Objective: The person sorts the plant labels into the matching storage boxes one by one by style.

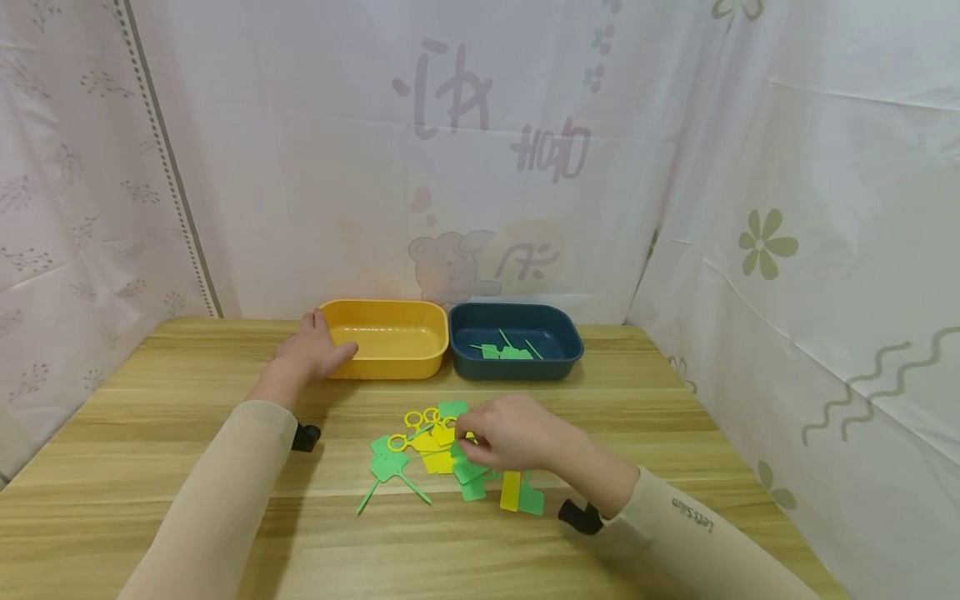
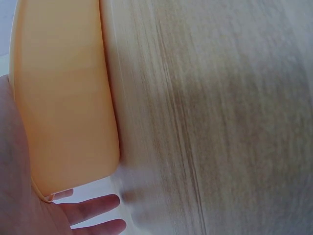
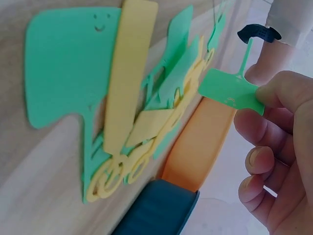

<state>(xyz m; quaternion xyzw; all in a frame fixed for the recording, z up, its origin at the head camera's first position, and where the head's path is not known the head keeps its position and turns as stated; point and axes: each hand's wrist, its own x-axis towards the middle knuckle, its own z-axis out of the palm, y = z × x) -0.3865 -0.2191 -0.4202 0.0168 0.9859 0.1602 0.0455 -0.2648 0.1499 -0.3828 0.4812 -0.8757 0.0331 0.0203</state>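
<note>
One green tag (image 3: 227,88) was pinched at a corner of its flat panel between the thumb and forefinger of a right hand (image 1: 513,433), over a wooden table (image 1: 360,558), the other fingers loosely bent. Thin and apparently plastic, the tag looked light, bendable and perhaps slick; its broad panel seemed a safer hold than its slender stem. Nearby, overlapping green tags (image 1: 389,466) and ring-ended yellow tags (image 1: 438,462) crowded together, liable to snag one another. A left hand (image 1: 306,348), fingers extended, touched the end of a yellow bin (image 1: 390,369), beside a blue bin (image 1: 517,369) holding green pieces (image 1: 513,353).
</note>
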